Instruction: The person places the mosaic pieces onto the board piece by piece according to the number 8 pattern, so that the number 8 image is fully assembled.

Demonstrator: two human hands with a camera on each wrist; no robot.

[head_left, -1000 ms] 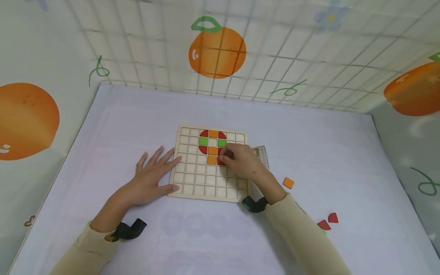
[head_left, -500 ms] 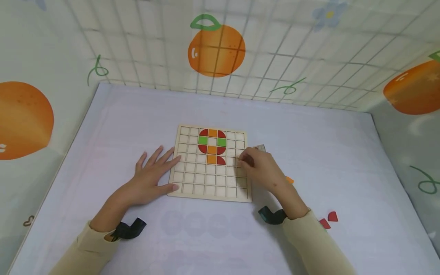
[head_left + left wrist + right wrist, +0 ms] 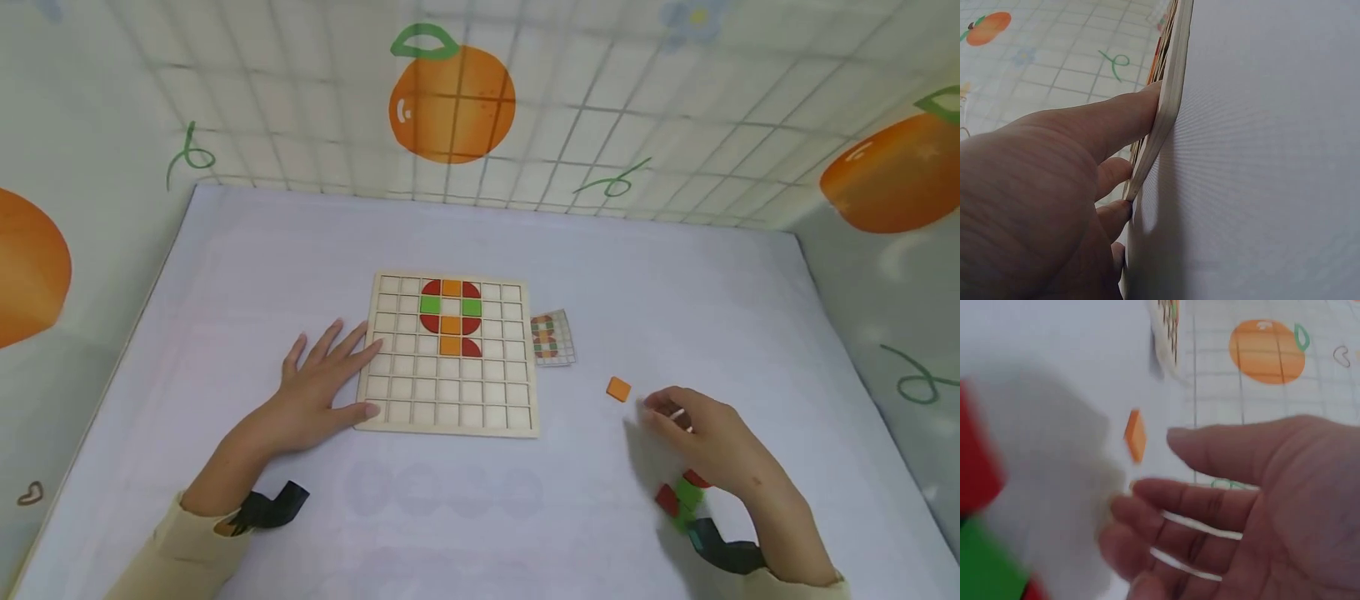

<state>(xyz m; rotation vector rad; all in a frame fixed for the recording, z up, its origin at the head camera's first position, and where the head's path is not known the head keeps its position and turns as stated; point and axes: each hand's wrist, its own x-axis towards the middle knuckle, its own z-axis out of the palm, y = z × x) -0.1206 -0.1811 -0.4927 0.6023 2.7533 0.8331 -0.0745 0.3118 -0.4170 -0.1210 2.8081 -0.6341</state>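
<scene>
A wooden grid board bears red rounded pieces, orange squares and green squares in its upper middle cells. My left hand lies with fingers spread at the board's left side, thumb and index fingertip over its edge. In the left wrist view the fingers touch the board's edge. My right hand hovers over the table right of the board, fingers loosely bent and thumb apart from them. Nothing shows between them in the right wrist view. A loose orange square tile lies just beyond its fingertips.
A small pattern card lies at the board's right edge. Loose green pieces and red pieces lie under the right wrist, partly hidden by it. A printed cloth with oranges stands behind the table.
My right hand has moved from the board toward the lower right, past the loose orange tile, uncovering a red piece beside the lower orange square and the card. My left hand stays at the board.
</scene>
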